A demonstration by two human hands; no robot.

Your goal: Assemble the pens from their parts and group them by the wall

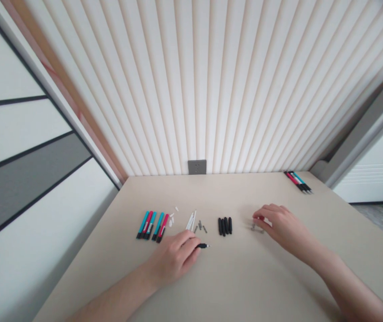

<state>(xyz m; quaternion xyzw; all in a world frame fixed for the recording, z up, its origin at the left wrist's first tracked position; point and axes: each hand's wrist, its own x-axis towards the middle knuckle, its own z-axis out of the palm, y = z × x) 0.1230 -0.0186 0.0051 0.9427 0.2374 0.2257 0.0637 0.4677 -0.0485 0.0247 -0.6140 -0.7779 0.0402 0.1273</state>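
Note:
My left hand (173,258) is shut around a black pen section (203,245), and its metal tip pokes out past my fingers to the right. My right hand (280,226) curls over a small red pen part (260,218), mostly hidden by my fingers. Just below those fingertips lie small grey metal parts (255,227). Left of my left hand lie several teal and red pen barrels (151,226), thin white refills (190,221) and small grey metal pieces (200,226). Several black pen grips (225,226) lie side by side between my hands.
Small white caps or bits (172,218) lie just beyond the barrels. Assembled teal and red pens (298,181) lie at the far right corner of the beige table (245,286). A ribbed white wall with a grey socket (197,167) stands behind the table.

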